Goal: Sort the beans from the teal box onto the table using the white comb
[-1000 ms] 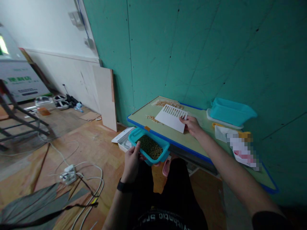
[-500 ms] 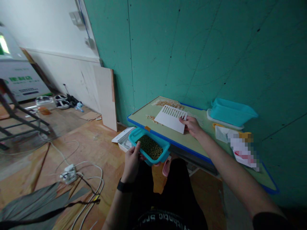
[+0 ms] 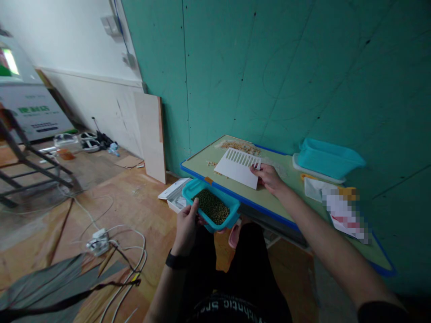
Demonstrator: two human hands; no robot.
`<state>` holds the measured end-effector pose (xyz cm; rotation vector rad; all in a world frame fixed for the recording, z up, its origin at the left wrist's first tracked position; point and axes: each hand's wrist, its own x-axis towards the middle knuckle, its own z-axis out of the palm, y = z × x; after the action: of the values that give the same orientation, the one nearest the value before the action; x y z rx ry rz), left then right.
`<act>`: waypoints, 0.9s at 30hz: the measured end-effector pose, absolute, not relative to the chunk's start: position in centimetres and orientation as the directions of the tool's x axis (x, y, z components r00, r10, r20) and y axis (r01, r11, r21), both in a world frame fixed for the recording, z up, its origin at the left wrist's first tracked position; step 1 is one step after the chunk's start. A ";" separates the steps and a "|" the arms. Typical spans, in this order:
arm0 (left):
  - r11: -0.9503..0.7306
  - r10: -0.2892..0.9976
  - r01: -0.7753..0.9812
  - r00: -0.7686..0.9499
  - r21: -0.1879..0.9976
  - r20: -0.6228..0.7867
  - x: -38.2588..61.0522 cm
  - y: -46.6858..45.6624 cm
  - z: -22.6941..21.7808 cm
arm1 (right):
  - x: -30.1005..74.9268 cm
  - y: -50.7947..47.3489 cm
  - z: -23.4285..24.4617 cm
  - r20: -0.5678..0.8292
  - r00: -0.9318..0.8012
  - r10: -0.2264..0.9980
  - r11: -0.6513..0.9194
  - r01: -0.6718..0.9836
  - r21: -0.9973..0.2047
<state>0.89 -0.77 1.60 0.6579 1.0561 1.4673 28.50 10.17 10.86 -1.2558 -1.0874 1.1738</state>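
Note:
My left hand grips the near-left rim of a turquoise plastic container, thumb on top, fingers beneath. Inside lie small green beans, seemingly mung beans, and the container sits just below the table's front edge. Over the table, my right hand pinches the right end of a flat white scraper with a row of slots along its far side. Pale yellow beans, perhaps soybeans, are spread behind the scraper, and a few more show by its left edge. Whether the scraper touches the tabletop I cannot tell.
The table has blue edging and stands against a green wall. At its right are another turquoise container and a white packet. An open white box is below. A power strip and cables lie on the floor.
The scraper and my right hand have shifted slightly left relative to the table. My left hand holds the container much as before. The whole view has turned a little.

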 end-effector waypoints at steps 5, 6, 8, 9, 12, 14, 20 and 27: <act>0.060 0.971 -0.464 -0.178 0.884 -0.160 0.9 -0.9 1.7 | 28.1 10.1 10.8 -0.015 0.074 0.997 -0.013 -0.024 -1.000; 0.060 0.971 -0.462 -0.180 0.885 -0.160 0.9 -0.9 1.7 | 28.0 10.1 10.8 -0.010 0.073 0.997 -0.008 -0.018 -1.000; 0.061 0.970 -0.458 -0.183 0.887 -0.161 0.9 -0.9 1.6 | 27.9 10.0 10.8 -0.003 0.072 0.997 -0.002 -0.014 -1.000; 0.062 0.970 -0.459 -0.182 0.886 -0.162 0.9 -0.9 1.6 | 27.9 10.0 10.9 -0.003 0.070 0.998 -0.002 -0.015 -1.000; 0.057 0.969 -0.463 -0.186 0.884 -0.160 0.9 -0.9 1.5 | 27.7 9.8 11.0 -0.017 0.069 0.997 -0.016 -0.009 -1.000; 0.048 0.968 -0.458 -0.196 0.888 -0.153 0.9 -0.9 1.5 | 27.7 9.7 11.1 -0.020 0.069 0.997 -0.021 0.002 -1.000; 0.044 0.971 -0.455 -0.191 0.890 -0.146 0.9 -0.9 1.6 | 27.6 9.6 11.1 -0.022 0.044 0.999 -0.023 0.007 -1.000; 0.042 0.969 -0.443 -0.202 0.896 -0.145 0.9 -0.8 1.6 | 27.6 9.5 11.1 -0.010 0.034 0.999 -0.010 -0.009 -1.000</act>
<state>0.87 -0.84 1.55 0.6823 1.0685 1.4812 27.61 9.54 11.12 -1.2257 -1.1735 1.1956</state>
